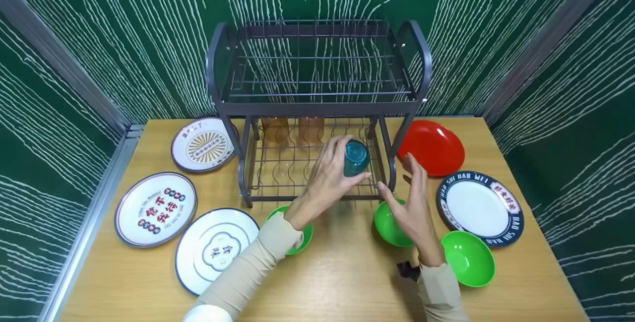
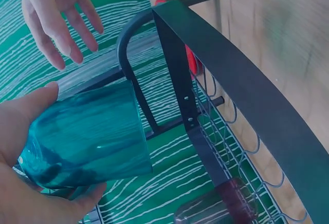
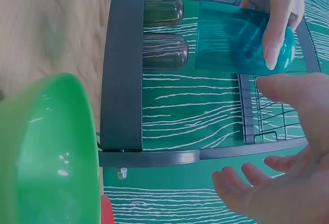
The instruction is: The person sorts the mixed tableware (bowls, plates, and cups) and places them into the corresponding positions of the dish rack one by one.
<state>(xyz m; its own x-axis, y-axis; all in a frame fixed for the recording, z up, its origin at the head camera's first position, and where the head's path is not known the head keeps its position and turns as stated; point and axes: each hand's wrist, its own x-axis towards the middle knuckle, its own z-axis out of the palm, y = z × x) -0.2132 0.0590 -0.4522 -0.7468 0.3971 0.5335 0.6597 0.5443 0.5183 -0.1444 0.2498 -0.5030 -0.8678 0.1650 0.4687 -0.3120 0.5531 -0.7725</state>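
Observation:
My left hand grips a clear teal tumbler between thumb and fingers, over the lower shelf of the dark metal dish rack. The tumbler is upside down, its base facing up in the head view. In the left wrist view, the teal tumbler shows its wide mouth pointing away from the palm. My right hand is at the rack's front right with fingers spread and nothing in them, above a green bowl. Two amber-brown tumblers stand upside down at the back left of the lower shelf.
White patterned plates lie left of the rack. To its right are a red plate, a dark-rimmed plate and another green bowl. A further green bowl is partly hidden beneath my left forearm. Green walls surround the table.

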